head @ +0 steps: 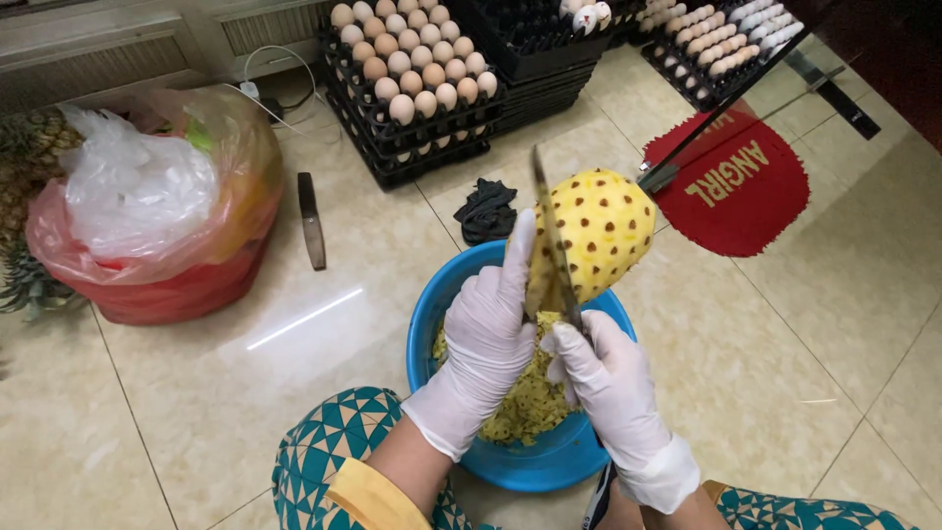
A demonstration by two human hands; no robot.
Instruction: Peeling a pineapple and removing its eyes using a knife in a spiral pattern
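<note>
Head view. At centre frame, the left hand, in a white glove, grips a peeled yellow pineapple dotted with dark eyes; its fingers are pressed together and stretched up along the fruit's left flank, steadying it tilted above a blue basin. The right hand, also gloved in white, has its fingers curled tight around the handle of a knife, whose long blade runs up and to the left across the pineapple's left side, tip pointing toward the top of the frame. The basin sits on the tiled floor at lower centre and holds a heap of yellow pineapple peelings. Teal patterned sleeves with yellow cuffs show at the bottom edge. At the left, a red basket lined with a plastic bag stands beside unpeeled pineapples. In the upper centre, black trays of brown eggs are stacked; further trays lie at upper right. A dark cloth lies on the floor just behind the basin, and a red mat lies at right.
</note>
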